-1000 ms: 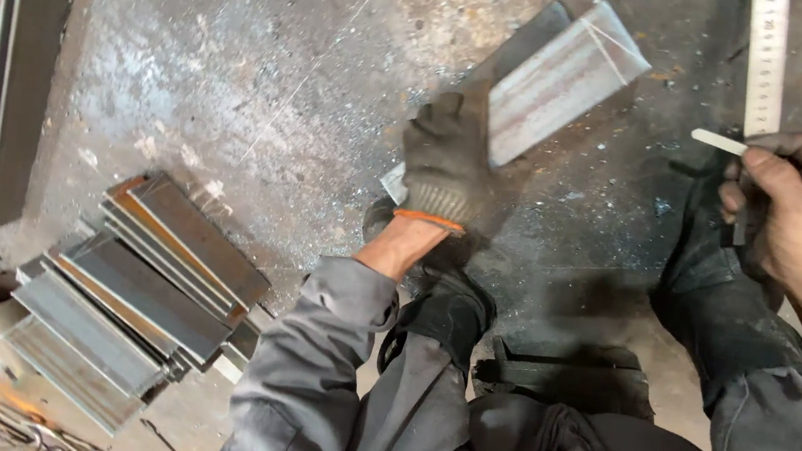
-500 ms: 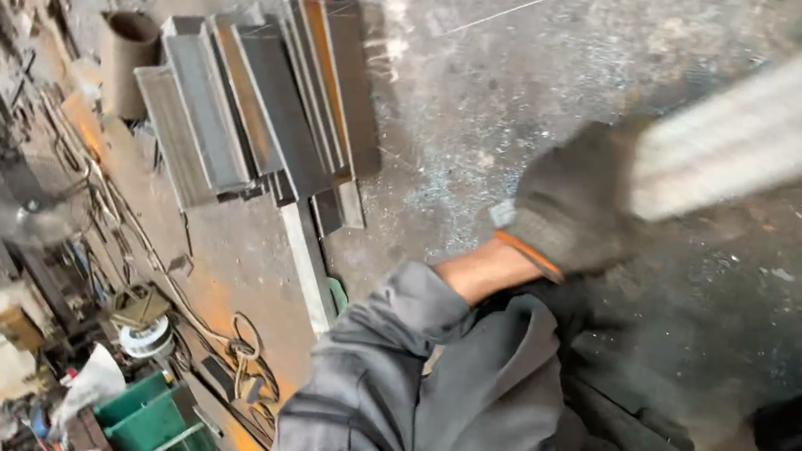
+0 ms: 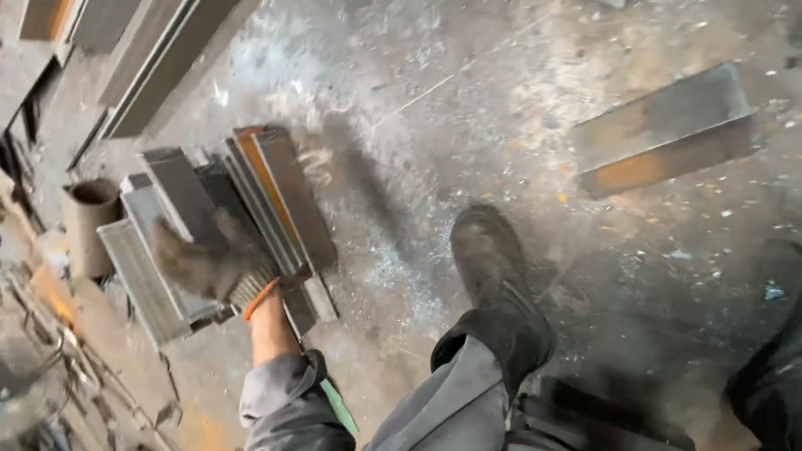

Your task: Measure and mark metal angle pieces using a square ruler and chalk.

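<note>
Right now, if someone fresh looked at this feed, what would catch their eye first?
Probably the gloved left hand, blurred, reaching onto the stack of metal channel pieces at lower left on the gritty concrete floor. Next, the lone steel angle piece lying apart at upper right, rust-orange along one face. The black boot stands planted in the middle between them.

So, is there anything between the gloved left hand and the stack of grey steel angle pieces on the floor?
Nothing visible. The gloved left hand is already over the stack of grey steel angle pieces, seemingly touching the upper ones, though blur hides any grip. The short metal tube stands beside the stack, not between.
</note>
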